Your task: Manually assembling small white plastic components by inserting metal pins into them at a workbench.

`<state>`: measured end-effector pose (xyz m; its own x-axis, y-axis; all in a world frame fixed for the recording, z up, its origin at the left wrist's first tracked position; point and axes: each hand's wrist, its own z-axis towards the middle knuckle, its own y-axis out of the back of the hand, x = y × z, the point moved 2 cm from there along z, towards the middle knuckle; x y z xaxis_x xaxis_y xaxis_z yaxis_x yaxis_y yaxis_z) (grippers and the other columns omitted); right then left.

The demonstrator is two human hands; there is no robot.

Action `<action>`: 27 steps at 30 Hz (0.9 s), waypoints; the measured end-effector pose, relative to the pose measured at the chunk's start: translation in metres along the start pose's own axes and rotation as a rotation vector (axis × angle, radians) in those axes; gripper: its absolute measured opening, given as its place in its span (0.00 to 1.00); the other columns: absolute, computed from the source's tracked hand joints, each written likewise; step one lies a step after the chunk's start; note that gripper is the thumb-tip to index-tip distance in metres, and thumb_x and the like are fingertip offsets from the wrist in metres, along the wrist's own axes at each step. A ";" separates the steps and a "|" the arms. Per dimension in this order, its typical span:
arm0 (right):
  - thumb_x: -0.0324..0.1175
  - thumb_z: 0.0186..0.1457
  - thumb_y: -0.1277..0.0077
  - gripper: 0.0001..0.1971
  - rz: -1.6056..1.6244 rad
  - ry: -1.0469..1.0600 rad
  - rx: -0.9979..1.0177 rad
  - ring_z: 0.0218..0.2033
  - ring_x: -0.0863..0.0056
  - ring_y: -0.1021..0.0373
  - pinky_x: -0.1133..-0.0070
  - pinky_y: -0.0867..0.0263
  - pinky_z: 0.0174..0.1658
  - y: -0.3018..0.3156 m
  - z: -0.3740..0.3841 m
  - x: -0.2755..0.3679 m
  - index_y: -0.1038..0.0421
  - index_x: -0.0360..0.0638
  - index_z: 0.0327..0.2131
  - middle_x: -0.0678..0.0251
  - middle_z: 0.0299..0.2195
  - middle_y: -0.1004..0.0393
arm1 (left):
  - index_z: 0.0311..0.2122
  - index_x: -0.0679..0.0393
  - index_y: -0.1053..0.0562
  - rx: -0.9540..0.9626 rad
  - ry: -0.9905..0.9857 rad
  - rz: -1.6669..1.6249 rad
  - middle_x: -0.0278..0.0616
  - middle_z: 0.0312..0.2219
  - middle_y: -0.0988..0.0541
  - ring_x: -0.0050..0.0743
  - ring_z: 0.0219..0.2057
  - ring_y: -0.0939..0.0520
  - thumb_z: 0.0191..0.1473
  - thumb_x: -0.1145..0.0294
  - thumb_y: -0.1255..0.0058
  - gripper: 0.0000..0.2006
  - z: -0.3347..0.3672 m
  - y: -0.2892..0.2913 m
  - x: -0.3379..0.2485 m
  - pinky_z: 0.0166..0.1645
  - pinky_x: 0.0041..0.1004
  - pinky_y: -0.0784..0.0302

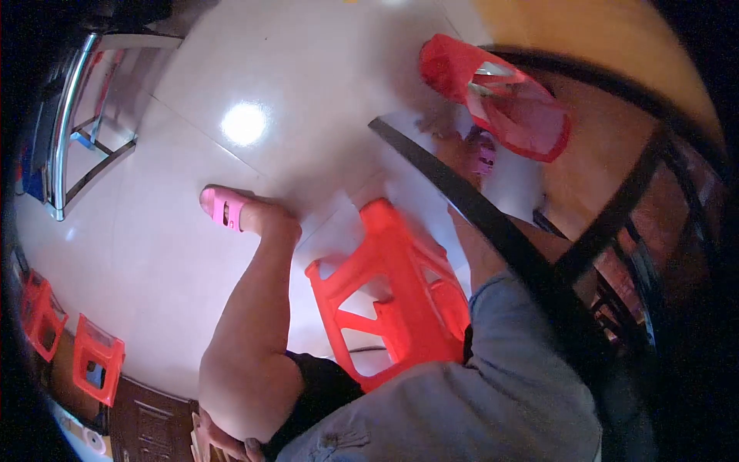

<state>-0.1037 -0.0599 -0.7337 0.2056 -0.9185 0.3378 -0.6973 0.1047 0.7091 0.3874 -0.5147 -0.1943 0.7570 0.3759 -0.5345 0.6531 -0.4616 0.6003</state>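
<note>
in the head view, the left hand (223, 439) is showing at the lower edge, just beside the bare left knee (246, 389); i cannot tell whether its fingers are gripping anything. a pale, narrow object (199, 449), too blurred to name, is appearing just left of it. the right hand's grip is remaining unknowable out of frame. a red plastic stool (416, 308) with cut-out sides is occupying the space between the legs. the left foot is wearing a pink slide sandal (222, 208) on the pale tiled floor (177, 269).
</note>
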 end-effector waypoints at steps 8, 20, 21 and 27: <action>0.25 0.45 0.41 0.09 1.012 -0.380 -0.807 0.25 0.81 0.33 0.82 0.37 0.28 0.102 -0.083 0.122 0.32 0.44 0.29 0.69 0.23 0.31 | 0.61 0.72 0.53 0.274 -0.506 0.265 0.61 0.58 0.44 0.49 0.59 0.40 0.50 0.50 0.54 0.42 0.004 -0.112 -0.086 0.62 0.45 0.50; 0.31 0.48 0.44 0.14 1.079 -0.362 -0.800 0.29 0.69 0.32 0.71 0.34 0.34 0.226 -0.133 0.128 0.30 0.40 0.39 0.65 0.30 0.27 | 0.60 0.68 0.47 0.354 -0.662 0.067 0.56 0.56 0.43 0.48 0.57 0.40 0.47 0.51 0.49 0.42 0.019 -0.107 -0.053 0.61 0.44 0.48; 0.32 0.48 0.46 0.15 1.062 -0.412 -0.683 0.31 0.67 0.30 0.70 0.33 0.36 0.216 -0.133 0.106 0.30 0.39 0.40 0.63 0.32 0.26 | 0.60 0.68 0.47 0.359 -0.664 0.039 0.56 0.56 0.42 0.46 0.57 0.39 0.48 0.51 0.50 0.40 0.020 -0.108 -0.050 0.61 0.43 0.48; 0.32 0.48 0.47 0.16 0.807 -0.496 -0.735 0.33 0.68 0.30 0.69 0.33 0.39 0.180 -0.152 0.012 0.30 0.38 0.42 0.61 0.34 0.25 | 0.60 0.63 0.45 0.317 -0.534 0.035 0.49 0.55 0.42 0.42 0.57 0.39 0.48 0.46 0.48 0.41 -0.001 -0.112 -0.067 0.61 0.41 0.47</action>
<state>-0.1222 0.0057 -0.5075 -0.5099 -0.5182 0.6866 0.0881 0.7625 0.6409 0.2637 -0.4879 -0.2250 0.6093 -0.0592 -0.7907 0.5282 -0.7134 0.4605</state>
